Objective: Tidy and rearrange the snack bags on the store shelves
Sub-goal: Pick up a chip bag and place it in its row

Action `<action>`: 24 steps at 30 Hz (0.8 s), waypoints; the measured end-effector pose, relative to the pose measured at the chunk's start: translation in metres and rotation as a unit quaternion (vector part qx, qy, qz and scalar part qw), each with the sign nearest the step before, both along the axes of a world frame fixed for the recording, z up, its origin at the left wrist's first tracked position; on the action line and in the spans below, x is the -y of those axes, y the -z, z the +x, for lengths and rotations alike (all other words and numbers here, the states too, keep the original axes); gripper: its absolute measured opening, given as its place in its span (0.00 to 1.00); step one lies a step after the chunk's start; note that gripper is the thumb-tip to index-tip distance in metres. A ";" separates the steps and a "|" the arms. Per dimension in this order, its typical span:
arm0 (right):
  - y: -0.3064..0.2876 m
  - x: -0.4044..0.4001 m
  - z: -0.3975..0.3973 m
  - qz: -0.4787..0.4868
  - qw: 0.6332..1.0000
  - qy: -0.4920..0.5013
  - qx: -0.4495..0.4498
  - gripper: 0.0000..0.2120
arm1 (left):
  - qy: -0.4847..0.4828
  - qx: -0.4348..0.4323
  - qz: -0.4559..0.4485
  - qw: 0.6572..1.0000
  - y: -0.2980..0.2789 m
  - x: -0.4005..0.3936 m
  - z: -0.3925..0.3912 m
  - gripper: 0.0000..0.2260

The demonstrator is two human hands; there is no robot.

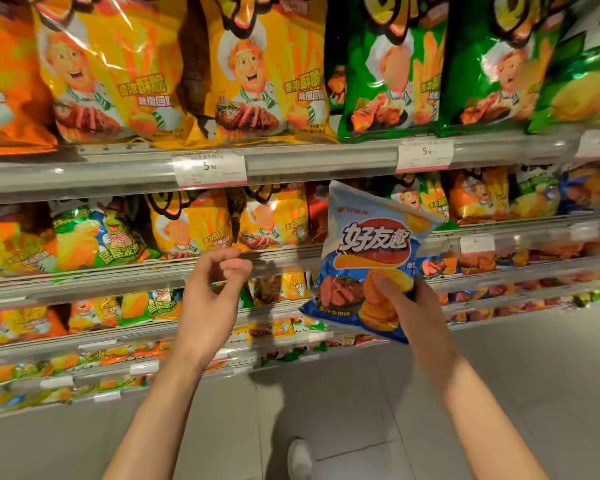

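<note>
My right hand point(413, 306) grips a blue chip bag point(368, 251) by its lower right corner and holds it upright in front of the second shelf. My left hand point(215, 292) hovers to the left of the bag, fingers loosely curled, with nothing in it, just below the second shelf's front rail point(278, 258). Yellow snack bags point(257, 71) and green snack bags point(392, 71) stand in a row on the top shelf point(309, 161).
Lower shelves point(84, 344) hold several rows of orange, yellow and green bags. Price tags point(210, 169) are clipped to the top rail. Grey tiled floor point(361, 410) lies below, with my white shoe point(300, 459) near the bottom edge.
</note>
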State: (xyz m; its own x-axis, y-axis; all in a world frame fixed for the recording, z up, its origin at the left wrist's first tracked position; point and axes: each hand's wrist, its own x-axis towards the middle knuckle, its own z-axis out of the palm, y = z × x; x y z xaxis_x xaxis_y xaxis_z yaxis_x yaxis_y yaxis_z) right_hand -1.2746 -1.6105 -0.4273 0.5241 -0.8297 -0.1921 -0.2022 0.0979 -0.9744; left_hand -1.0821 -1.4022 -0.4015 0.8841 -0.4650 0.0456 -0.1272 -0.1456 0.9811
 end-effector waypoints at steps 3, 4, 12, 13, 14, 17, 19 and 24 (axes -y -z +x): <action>-0.004 -0.005 -0.026 0.001 1.000 0.023 0.017 0.25 | 0.014 -0.018 -0.014 1.000 -0.005 -0.001 -0.019 0.05; -0.005 -0.005 -0.035 0.004 0.999 0.031 0.021 0.24 | 0.019 -0.027 -0.018 0.999 -0.005 0.001 -0.026 0.05; -0.008 0.021 -0.106 0.018 0.995 0.087 0.054 0.29 | 0.070 -0.063 -0.032 0.995 -0.012 0.057 -0.088 0.06; -0.010 0.029 -0.115 0.020 0.994 0.089 0.058 0.26 | 0.073 -0.062 -0.029 0.995 -0.013 0.068 -0.096 0.06; -0.012 0.037 -0.124 0.021 0.994 0.091 0.060 0.24 | 0.076 -0.058 -0.025 0.995 -0.014 0.080 -0.104 0.06; -0.021 0.072 -0.155 0.019 0.991 0.115 0.062 0.22 | 0.086 -0.039 -0.018 0.995 -0.018 0.124 -0.134 0.06; -0.026 0.101 -0.178 0.013 0.990 0.130 0.052 0.22 | 0.088 -0.033 -0.022 0.995 -0.022 0.156 -0.157 0.05; -0.026 0.178 -0.247 0.006 0.989 0.141 0.051 0.25 | 0.097 -0.022 -0.028 0.995 -0.030 0.241 -0.216 0.04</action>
State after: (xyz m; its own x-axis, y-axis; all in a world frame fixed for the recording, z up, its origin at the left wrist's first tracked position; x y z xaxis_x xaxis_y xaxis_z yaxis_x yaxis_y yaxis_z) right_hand -1.5212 -1.7888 -0.4015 0.2892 -0.9437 -0.1609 -0.0660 0.1480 -0.9868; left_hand -1.2979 -1.6437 -0.3715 0.7794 -0.6252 0.0402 -0.1046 -0.0666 0.9923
